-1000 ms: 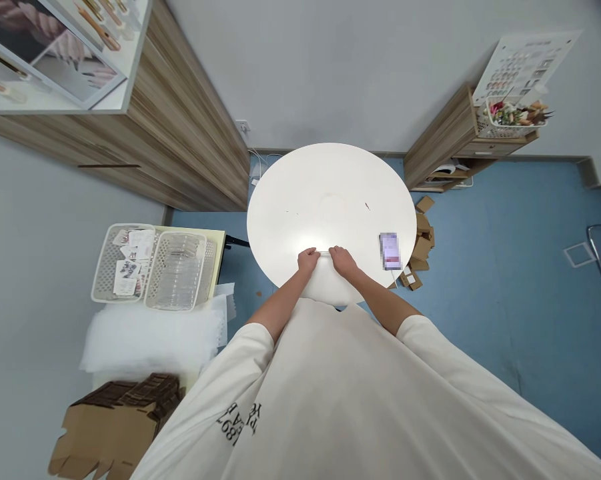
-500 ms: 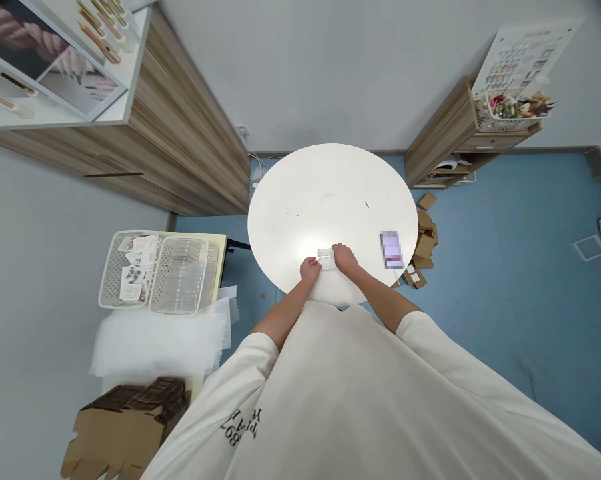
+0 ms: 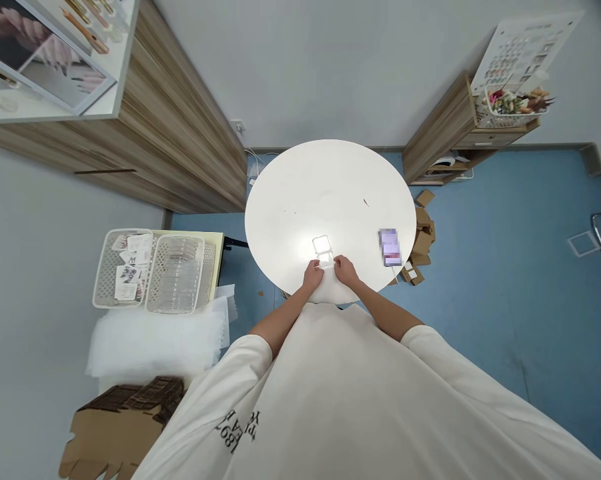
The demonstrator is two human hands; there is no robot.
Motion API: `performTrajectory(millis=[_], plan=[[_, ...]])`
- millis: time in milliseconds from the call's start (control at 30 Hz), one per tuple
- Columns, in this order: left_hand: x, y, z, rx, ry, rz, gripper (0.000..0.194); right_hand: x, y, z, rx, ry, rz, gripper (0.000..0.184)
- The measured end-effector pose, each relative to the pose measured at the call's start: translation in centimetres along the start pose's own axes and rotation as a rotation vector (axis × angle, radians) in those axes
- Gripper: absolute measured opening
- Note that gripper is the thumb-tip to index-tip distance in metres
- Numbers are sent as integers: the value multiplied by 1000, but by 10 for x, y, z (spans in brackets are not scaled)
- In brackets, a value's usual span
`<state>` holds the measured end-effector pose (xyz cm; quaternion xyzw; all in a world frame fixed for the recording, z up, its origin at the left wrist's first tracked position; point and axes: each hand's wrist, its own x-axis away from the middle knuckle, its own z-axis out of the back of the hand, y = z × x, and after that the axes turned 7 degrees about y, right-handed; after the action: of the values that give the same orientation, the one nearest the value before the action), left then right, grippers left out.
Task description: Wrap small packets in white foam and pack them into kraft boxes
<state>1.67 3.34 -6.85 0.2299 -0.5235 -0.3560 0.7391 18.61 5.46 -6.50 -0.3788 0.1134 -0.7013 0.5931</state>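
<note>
A small clear plastic box [image 3: 325, 259] lies near the front edge of the round white table [image 3: 300, 173]. Its hinged lid [image 3: 321, 244] is folded back, away from me, so the box stands open. My left hand [image 3: 312, 275] pinches the left front corner of the box. At the opposite side, my right hand [image 3: 346, 270] is closed with its fingertips at the box's right edge. The inside of the box is too small and bright to make out.
A phone [image 3: 391, 247] with a cable lies on the table's right side. To the left, one basket [image 3: 100, 280] holds printed cards and another basket [image 3: 150, 293] holds clear plastic boxes. White packing sheets [image 3: 155, 343] and brown cardboard [image 3: 110, 437] lie closer. Cardboard pieces [image 3: 423, 240] are on the floor.
The box's lid has swung up and back from the base. My right hand has dropped from the box's upper right to its right edge, and the view has shifted slightly.
</note>
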Motion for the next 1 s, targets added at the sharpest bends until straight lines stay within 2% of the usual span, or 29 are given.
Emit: performTrajectory(millis=[300, 433, 600, 700, 800, 900, 1000], plan=[[-42, 17, 6, -9, -30, -76, 61, -26, -17, 4, -46, -64, 46, 46], [-37, 14, 10, -31, 6, -103, 62, -22, -19, 4, -12, -49, 44, 45], [-15, 1, 23, -22, 44, -90, 57, 3, -3, 1, 13, -19, 69, 44], [-4, -6, 34, 23, 57, -47, 53, 15, 4, -1, -21, -27, 80, 42], [3, -13, 48, 73, 87, 18, 50, 17, -3, -3, -67, -13, 122, 41], [12, -19, 69, 116, 155, 35, 45, 12, -24, -7, -101, -14, 231, 40], [23, -24, 102, 153, 251, -9, 41, 6, -58, -14, -95, -47, 335, 40]])
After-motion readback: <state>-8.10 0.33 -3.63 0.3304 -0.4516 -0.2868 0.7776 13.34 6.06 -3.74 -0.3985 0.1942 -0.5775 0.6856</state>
